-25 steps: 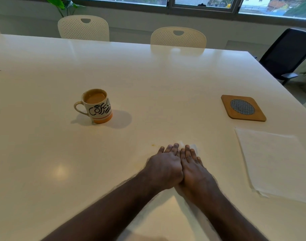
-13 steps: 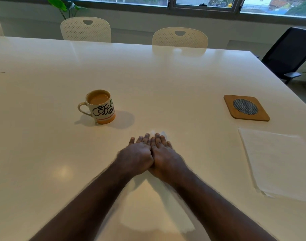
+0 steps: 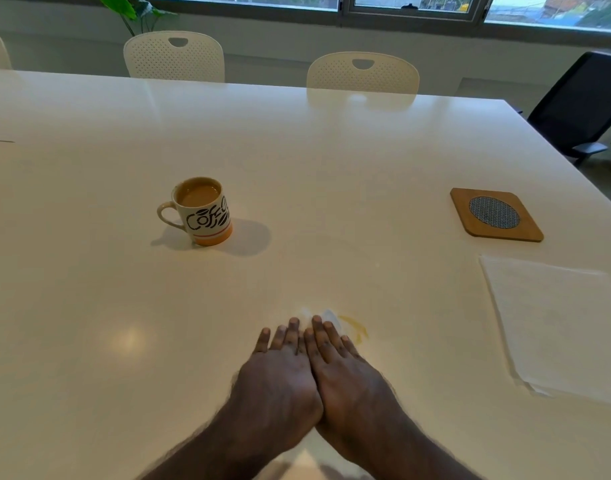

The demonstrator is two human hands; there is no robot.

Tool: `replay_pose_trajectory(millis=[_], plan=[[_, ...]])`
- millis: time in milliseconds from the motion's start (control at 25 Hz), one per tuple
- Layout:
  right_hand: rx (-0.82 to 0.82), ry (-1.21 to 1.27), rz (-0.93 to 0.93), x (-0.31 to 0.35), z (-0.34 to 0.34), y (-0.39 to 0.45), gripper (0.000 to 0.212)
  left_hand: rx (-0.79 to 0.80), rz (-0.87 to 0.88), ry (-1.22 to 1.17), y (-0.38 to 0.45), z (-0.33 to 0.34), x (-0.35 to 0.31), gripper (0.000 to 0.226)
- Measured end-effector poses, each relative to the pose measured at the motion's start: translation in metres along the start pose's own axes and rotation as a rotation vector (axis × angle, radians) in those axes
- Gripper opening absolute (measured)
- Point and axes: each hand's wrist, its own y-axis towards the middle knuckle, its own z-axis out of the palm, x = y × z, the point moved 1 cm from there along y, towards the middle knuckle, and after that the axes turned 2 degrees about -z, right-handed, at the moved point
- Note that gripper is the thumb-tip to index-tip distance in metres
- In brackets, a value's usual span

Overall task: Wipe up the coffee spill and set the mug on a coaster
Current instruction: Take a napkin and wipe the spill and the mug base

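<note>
My left hand (image 3: 280,372) and my right hand (image 3: 342,368) lie flat side by side, pressing a white paper napkin (image 3: 326,315) onto the table; only its far tip shows beyond my fingertips. A thin brown coffee streak (image 3: 356,329) curves on the table just right of my right fingers. The mug (image 3: 203,211), cream with black "Coffee" lettering and an orange base, stands upright at the left, full of coffee, handle pointing left. A square wooden coaster (image 3: 496,214) with a round mesh centre sits far right, apart from the mug.
A stack of white paper napkins (image 3: 557,323) lies at the right, near the table edge (image 3: 574,168). Two cream chairs (image 3: 174,57) stand behind the far edge, and a black office chair (image 3: 581,102) at the right corner.
Both hands slid the napkin left across the table, then back right and toward me. A coffee streak now shows beside my right fingers.
</note>
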Motion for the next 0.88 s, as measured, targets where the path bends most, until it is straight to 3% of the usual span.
replay_pose_trajectory(millis=[200, 360, 480, 640, 800, 880], plan=[[-0.021, 0.061, 0.222, -0.025, 0.009, -0.024, 0.088, -0.078, 0.220, -0.039, 0.015, -0.002, -0.031, 0.066], [-0.103, 0.074, 0.392, -0.041, 0.010, -0.021, 0.075, -0.243, 0.298, -0.259, 0.031, -0.003, -0.025, 0.062], [-0.201, 0.042, 0.428, -0.049, 0.001, -0.005, 0.069, -0.376, 0.157, -0.395, 0.045, -0.003, 0.016, 0.068], [-0.250, 0.132, 0.366, -0.048, -0.007, 0.030, 0.062, -0.455, -0.181, -0.298, 0.051, 0.008, 0.086, 0.065], [-0.281, 0.142, 0.195, -0.011, -0.007, 0.057, 0.068, -0.503, -0.238, -0.275, 0.048, 0.021, 0.106, 0.059], [-0.281, 0.083, 0.096, 0.010, 0.000, 0.051, 0.062, -0.515, -0.230, -0.270, 0.049, 0.024, 0.105, 0.059]])
